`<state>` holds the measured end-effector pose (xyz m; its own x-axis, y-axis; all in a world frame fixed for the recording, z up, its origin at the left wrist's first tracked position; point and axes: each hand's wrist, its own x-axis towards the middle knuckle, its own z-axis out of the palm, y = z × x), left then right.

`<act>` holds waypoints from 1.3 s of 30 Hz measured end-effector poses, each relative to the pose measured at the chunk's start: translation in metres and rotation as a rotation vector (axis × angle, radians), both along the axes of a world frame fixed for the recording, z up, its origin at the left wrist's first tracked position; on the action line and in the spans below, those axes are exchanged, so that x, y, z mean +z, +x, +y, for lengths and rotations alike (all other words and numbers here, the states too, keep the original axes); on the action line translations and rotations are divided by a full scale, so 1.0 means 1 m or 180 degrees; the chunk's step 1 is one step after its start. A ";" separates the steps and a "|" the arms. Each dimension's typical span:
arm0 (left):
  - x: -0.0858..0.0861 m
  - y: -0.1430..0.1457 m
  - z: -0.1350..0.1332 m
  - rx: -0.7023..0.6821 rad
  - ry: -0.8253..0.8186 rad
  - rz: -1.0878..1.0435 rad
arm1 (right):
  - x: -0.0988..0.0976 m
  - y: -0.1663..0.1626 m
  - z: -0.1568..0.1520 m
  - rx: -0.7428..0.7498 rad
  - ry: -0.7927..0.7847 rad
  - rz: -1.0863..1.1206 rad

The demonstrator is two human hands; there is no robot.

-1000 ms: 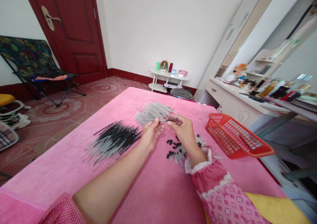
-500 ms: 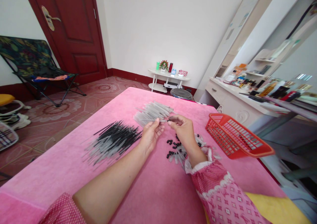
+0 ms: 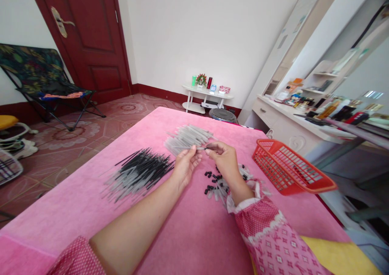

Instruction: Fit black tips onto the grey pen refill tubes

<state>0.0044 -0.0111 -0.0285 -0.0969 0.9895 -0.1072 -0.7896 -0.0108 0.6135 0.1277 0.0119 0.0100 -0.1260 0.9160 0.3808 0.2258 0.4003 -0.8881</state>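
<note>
My left hand (image 3: 187, 163) pinches a thin translucent plastic tube (image 3: 200, 148) between thumb and fingers. At the tube's right end, my right hand (image 3: 223, 155) closes its fingertips on a small black cap (image 3: 207, 148); whether the cap is fully seated I cannot tell. Just beyond both hands lies a heap of similar translucent tubes (image 3: 188, 138). Left of my left hand spreads a pile of thin black and grey sticks (image 3: 142, 171). Under and beside my right wrist are scattered short translucent pieces with black caps (image 3: 217, 185), partly hidden by the forearm.
A pink cloth (image 3: 188, 234) covers the table. At its right edge stands a red plastic basket (image 3: 291, 169), near a white dresser (image 3: 291, 133) crowded with bottles. A yellow cloth (image 3: 334, 254) lies at the lower right. A folding chair (image 3: 45, 80) stands by the door.
</note>
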 end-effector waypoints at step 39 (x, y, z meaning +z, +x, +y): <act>0.001 0.001 -0.001 0.0079 0.0117 0.0271 | 0.001 0.012 0.003 0.0399 0.0011 -0.0987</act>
